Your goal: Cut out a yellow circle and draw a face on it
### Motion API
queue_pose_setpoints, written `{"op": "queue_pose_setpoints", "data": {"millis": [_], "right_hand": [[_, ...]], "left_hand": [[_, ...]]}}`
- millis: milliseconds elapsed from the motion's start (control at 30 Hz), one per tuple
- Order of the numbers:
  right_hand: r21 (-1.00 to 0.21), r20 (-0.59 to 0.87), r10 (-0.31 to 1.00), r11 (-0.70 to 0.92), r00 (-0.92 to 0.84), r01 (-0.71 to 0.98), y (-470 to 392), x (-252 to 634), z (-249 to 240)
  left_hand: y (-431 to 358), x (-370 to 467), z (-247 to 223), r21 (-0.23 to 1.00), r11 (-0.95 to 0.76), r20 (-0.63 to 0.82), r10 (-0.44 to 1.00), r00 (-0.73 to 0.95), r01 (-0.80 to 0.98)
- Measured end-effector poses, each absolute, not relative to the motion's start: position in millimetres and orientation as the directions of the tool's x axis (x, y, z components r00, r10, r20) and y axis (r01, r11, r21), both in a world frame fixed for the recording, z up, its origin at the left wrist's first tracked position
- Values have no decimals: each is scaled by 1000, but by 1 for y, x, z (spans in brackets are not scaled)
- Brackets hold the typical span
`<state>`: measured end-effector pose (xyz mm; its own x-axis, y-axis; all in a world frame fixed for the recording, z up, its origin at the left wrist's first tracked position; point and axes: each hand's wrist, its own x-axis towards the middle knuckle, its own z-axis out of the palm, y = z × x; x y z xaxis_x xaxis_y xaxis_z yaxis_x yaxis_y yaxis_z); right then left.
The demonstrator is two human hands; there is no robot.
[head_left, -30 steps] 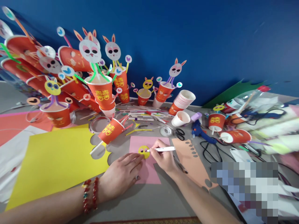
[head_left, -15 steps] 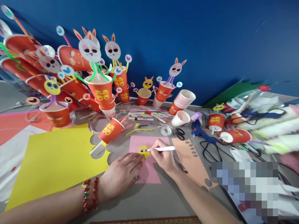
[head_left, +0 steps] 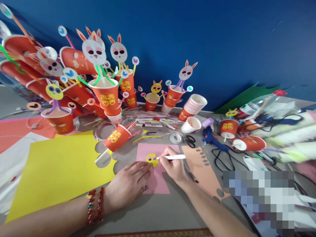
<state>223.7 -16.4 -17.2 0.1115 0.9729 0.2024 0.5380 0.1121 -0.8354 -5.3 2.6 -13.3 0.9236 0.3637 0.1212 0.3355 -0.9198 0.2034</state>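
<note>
A yellow paper circle (head_left: 152, 163) with two pink and dark eye shapes lies on a sheet of pink paper (head_left: 160, 184). My left hand (head_left: 130, 184) rests flat, fingers stretched out, with its fingertips on the circle's lower left edge. Between the fingers of my right hand (head_left: 172, 166) is a white marker (head_left: 175, 157), held like a pen. Its tip meets the circle at the right eye. Beside my right hand lies orange paper (head_left: 203, 171) with holes cut from it. A tipped red paper cup (head_left: 118, 138) with straws lies beyond my left hand.
Yellow paper (head_left: 59, 164) with cut-outs covers the left. Red cups with rabbit faces (head_left: 94, 52) crowd the back left. Scattered markers (head_left: 150, 125), stacked cups (head_left: 194, 107), black scissors (head_left: 190, 141) and a blue glue gun (head_left: 214, 140) with a cable lie behind and to the right.
Almost nothing differs. The marker stays at the right eye of the circle, and my left hand keeps its place.
</note>
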Motion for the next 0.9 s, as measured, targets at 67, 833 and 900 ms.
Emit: {"op": "queue_pose_setpoints", "data": {"millis": [67,833,900], "right_hand": [[-837,221,967,120,129,535,-17,224,-17],[-844,205,969,103,138,526,-15,223,-17],[-848,218,964,110,152,518,-15,223,-17]], "left_hand": [[3,-5,-14,209,-918,115,365,924,336],[3,-5,-13,207,-918,122,368,922,339],[3,-5,-13,209,-917,119,368,922,339]]}}
